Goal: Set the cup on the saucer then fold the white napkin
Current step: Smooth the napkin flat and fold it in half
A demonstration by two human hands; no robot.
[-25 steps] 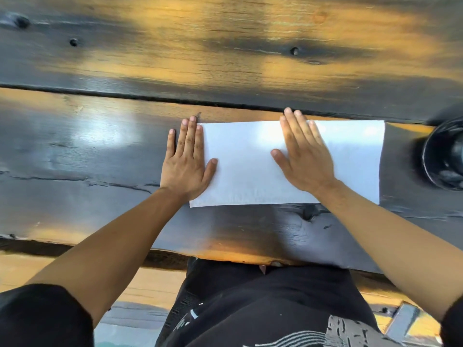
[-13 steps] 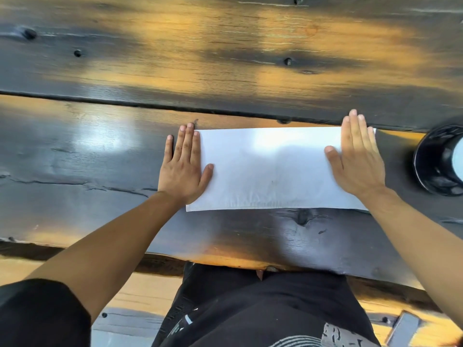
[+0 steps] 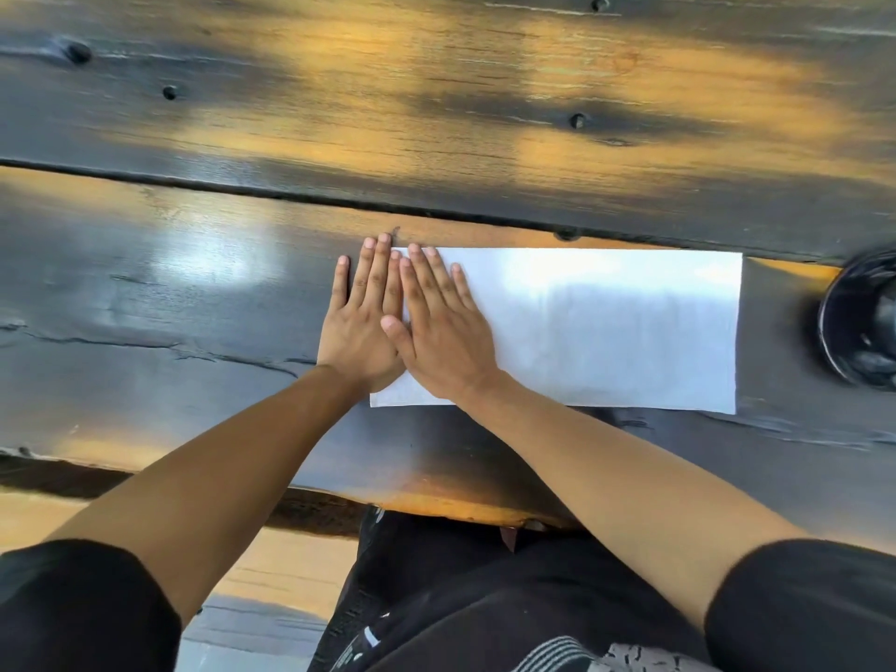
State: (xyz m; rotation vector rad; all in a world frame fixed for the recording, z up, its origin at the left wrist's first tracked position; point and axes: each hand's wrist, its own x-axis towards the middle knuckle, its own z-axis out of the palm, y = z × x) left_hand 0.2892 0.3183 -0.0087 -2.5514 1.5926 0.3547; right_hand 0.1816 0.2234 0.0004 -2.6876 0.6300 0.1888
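Observation:
The white napkin (image 3: 601,332) lies flat on the dark wooden table as a long rectangle, folded once. My left hand (image 3: 359,327) rests flat at the napkin's left edge, fingers spread and pointing away from me. My right hand (image 3: 441,327) lies flat on the napkin's left end, its thumb over my left hand. Neither hand grips anything. At the right edge of the view a black cup on a black saucer (image 3: 863,327) shows only in part and blurred.
The table (image 3: 194,303) is made of dark planks with a gap running across behind the napkin. Its near edge is just above my lap. A wooden floor shows below at left.
My right hand slid from the napkin's middle to its right end, then back across to the left end beside my left hand. The left hand stayed put.

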